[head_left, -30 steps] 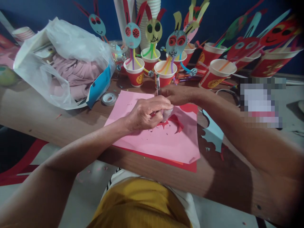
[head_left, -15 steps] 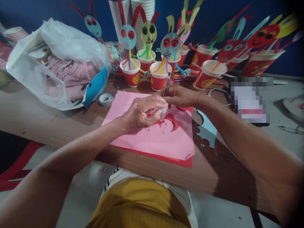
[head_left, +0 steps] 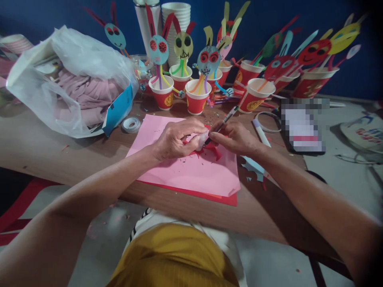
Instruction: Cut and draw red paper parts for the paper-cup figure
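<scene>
My left hand is closed in a pinch around a small whitish, translucent thing whose kind I cannot make out. In my right hand is a slim dark pencil, slanted up to the right, its lower end at the whitish thing. Both hands are over a pink paper sheet strewn with dark specks. Cut red paper pieces lie under my fingers, partly hidden. More red paper shows below the pink sheet's front edge.
Red paper cups with paper-faced figures stand along the back. A plastic bag with cloth and a tape roll are at left. Right lie a white marker, blue paper scraps, a white ring and a phone.
My right hand has moved right and slightly down, tilting the pencil from nearly upright to a rightward slant. My left hand still pinches the whitish thing. The view has shifted slightly.
</scene>
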`<state>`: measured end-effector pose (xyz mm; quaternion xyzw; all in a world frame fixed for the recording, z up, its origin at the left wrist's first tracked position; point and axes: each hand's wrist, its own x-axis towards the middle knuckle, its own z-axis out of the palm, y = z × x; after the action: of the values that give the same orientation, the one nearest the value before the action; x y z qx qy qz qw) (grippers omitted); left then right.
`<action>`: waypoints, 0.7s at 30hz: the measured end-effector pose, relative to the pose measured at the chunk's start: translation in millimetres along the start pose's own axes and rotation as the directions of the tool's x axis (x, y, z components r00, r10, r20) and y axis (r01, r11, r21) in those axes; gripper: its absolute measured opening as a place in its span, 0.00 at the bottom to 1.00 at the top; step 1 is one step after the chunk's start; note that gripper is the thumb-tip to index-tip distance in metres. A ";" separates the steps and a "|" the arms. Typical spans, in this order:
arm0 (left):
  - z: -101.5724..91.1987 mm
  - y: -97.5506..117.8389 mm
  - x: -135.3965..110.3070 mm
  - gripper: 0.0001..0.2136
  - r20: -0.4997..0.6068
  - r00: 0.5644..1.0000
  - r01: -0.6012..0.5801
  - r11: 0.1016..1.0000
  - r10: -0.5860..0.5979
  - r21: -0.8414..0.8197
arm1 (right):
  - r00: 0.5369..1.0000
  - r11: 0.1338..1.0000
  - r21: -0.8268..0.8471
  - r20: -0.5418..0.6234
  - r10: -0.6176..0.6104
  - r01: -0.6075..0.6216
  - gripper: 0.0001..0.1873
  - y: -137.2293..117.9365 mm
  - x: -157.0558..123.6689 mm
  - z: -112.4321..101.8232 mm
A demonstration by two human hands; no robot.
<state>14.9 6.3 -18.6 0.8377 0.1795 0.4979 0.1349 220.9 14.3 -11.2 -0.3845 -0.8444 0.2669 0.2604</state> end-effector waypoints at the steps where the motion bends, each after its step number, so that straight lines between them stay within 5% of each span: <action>1: 0.1 0.6 0.3 0.10 -0.008 1.000 0.000 1.000 0.000 0.001 | 1.000 1.000 -0.010 -0.023 -0.014 0.014 0.14 -1.7 -3.3 1.7; 9: -2.9 7.1 5.0 0.08 0.095 0.992 0.084 0.996 -0.080 -0.040 | 0.990 0.992 -0.126 -0.133 -0.041 0.024 0.07 -12.0 -26.3 16.5; 21: 0.7 0.8 -2.1 0.07 -0.027 0.999 0.022 0.999 -0.023 -0.023 | 0.975 0.977 -0.167 -0.158 -0.158 0.132 0.06 -14.7 -40.8 29.9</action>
<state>14.8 4.7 -20.3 0.8270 0.1850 0.5099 0.1477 217.3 -33.6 -32.7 -0.3622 -0.8632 0.1468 0.3195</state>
